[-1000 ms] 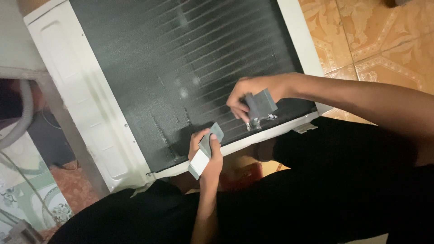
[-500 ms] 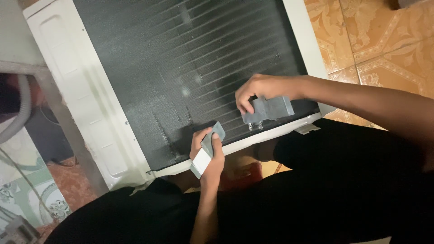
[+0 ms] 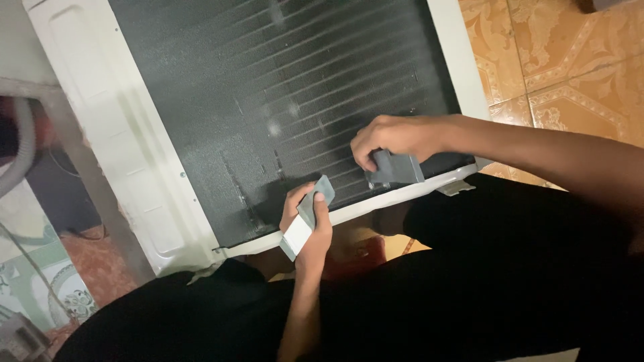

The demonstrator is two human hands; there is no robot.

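The coil panel [image 3: 295, 87] is dark grey-black, ruled with fine pale lines, inside a white casing [image 3: 114, 134]. Both fin combs [image 3: 394, 167] [image 3: 305, 218] are grey, the second with a white end. The floor tiles [image 3: 570, 60] are orange with a cream ornamental pattern.

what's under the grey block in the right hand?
The grey block in the right hand lies over the dark finned coil, near the white frame. The fins directly beneath it are covered.

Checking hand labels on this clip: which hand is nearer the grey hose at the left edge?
Left. The left hand is at the coil panel's lower edge, closer to the grey hose; the right hand is farther right.
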